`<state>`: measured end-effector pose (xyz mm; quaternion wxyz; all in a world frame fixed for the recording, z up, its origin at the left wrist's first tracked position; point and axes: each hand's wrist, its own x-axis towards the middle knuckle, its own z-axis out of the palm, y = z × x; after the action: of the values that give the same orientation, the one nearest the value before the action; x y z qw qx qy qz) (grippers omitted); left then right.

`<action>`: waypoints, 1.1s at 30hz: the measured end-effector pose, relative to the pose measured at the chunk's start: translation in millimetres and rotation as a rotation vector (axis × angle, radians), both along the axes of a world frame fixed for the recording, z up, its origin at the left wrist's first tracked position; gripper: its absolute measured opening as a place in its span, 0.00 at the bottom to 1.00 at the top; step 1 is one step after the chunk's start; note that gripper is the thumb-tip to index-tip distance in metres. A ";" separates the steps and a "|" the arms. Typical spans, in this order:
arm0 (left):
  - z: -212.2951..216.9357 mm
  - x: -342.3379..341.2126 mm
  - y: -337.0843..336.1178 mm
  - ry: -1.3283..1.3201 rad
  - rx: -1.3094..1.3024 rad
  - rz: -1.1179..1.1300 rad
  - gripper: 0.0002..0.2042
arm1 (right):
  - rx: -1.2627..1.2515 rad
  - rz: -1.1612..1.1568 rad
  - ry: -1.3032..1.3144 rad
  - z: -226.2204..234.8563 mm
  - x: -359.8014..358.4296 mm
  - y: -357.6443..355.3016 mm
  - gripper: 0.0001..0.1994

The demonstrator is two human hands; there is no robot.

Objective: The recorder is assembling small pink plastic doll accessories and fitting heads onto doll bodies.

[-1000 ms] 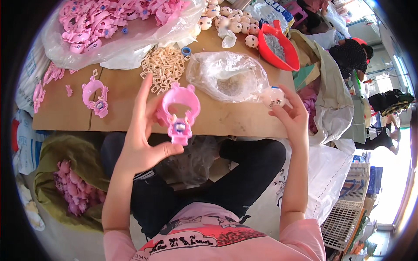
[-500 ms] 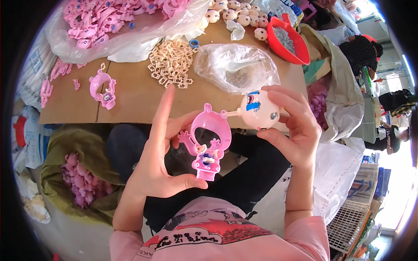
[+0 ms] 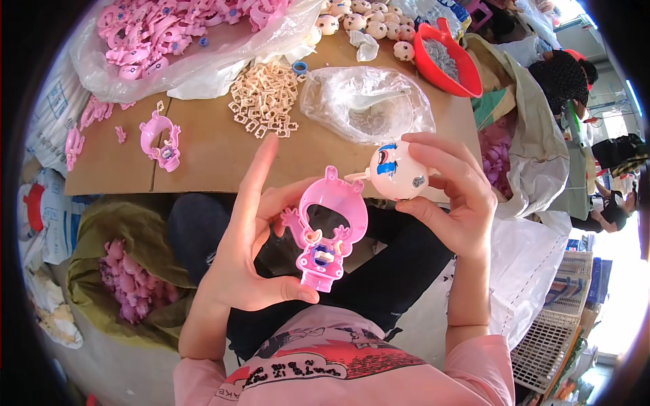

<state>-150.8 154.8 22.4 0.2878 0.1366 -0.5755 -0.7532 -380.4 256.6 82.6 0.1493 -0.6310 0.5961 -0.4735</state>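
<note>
In my left hand (image 3: 237, 250) is a pink plastic toy shell (image 3: 308, 262), held along its left side and lower end with the thumb, while the index finger points up. The shell has an open ring at the top and small moulded hands. A blue and white part (image 3: 323, 256) and cream bits sit in its lower body. My right hand (image 3: 455, 193) grips a cream ball-shaped doll head (image 3: 401, 172) with a painted face between fingers and thumb. From the head a cream peg (image 3: 357, 177) sticks out leftward to the ring's upper right edge; whether they touch I cannot tell.
Cream clips (image 3: 263, 101) lie heaped on the cardboard-covered table (image 3: 203, 162), beside a clear plastic bag (image 3: 369, 101). A red scoop (image 3: 467, 84) holds small grey pieces. Another pink shell (image 3: 162, 145) lies left. Pink parts (image 3: 156, 34) and doll heads (image 3: 376, 27) fill the back.
The pink shell has shifted slightly right and downward and tilted clockwise. The doll head has moved a little left, its peg now slanting down toward the left.
</note>
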 end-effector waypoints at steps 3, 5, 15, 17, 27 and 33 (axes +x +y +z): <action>0.9 -0.6 -0.5 0.021 0.059 0.004 0.70 | -0.005 -0.012 -0.001 3.0 0.8 2.1 0.25; 1.1 0.6 -1.8 0.007 0.045 -0.009 0.71 | -0.002 -0.008 0.006 4.6 1.2 2.2 0.25; -4.2 -0.7 -1.7 0.061 0.042 -0.031 0.69 | -0.030 -0.035 0.008 2.2 -0.2 4.3 0.25; -3.6 -1.9 -0.2 0.044 -0.005 0.030 0.67 | -0.046 -0.029 -0.002 3.7 2.5 6.5 0.25; -13.5 -12.5 2.0 -0.119 -0.448 0.379 0.63 | -0.106 -0.013 0.205 7.1 33.7 20.1 0.27; -10.8 -15.1 5.2 -0.066 -0.423 0.362 0.61 | -0.096 -0.011 0.187 5.5 34.4 23.0 0.26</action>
<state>-165.9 160.0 11.6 0.4208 0.1983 -0.6953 -0.5478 -346.0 279.6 88.1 0.0599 -0.6757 0.5873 -0.4415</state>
